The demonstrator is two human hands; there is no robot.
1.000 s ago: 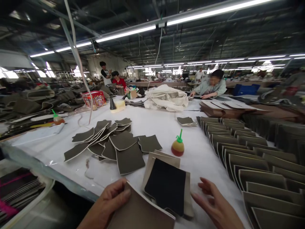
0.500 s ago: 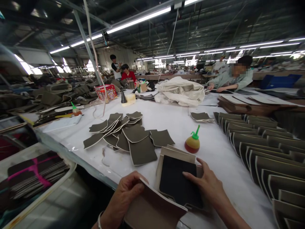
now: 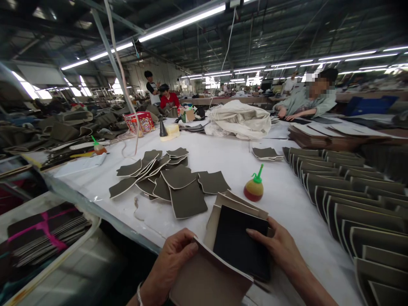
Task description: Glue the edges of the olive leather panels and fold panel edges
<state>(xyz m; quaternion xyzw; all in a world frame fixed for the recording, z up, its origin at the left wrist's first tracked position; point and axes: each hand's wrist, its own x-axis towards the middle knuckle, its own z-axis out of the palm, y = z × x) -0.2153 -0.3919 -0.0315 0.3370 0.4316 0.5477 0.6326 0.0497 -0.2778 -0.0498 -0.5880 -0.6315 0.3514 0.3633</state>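
My left hand point(image 3: 170, 265) grips the upper edge of a stack of beige cut pieces point(image 3: 210, 282) at the bottom of the view, thumb on top. My right hand point(image 3: 277, 246) rests its fingers on a black panel point(image 3: 239, 242) that tops a fanned pile of beige pieces point(image 3: 236, 202) on the white table point(image 3: 223, 159). Just beyond that pile stands a small red-and-yellow bottle with a green nozzle point(image 3: 254, 189).
Loose olive-grey cut pieces point(image 3: 168, 178) lie scattered mid-table. Rows of overlapped olive pieces point(image 3: 347, 191) fill the right side. A tray of dark sheets point(image 3: 44, 238) sits lower left. A white cloth bundle point(image 3: 239, 119) lies at the back. One person point(image 3: 306, 100) works far right, two others point(image 3: 162, 95) stand behind.
My right hand moved left from the bare table onto the black panel and now presses on it. My left hand keeps its hold on the beige stack. The view shifted slightly.
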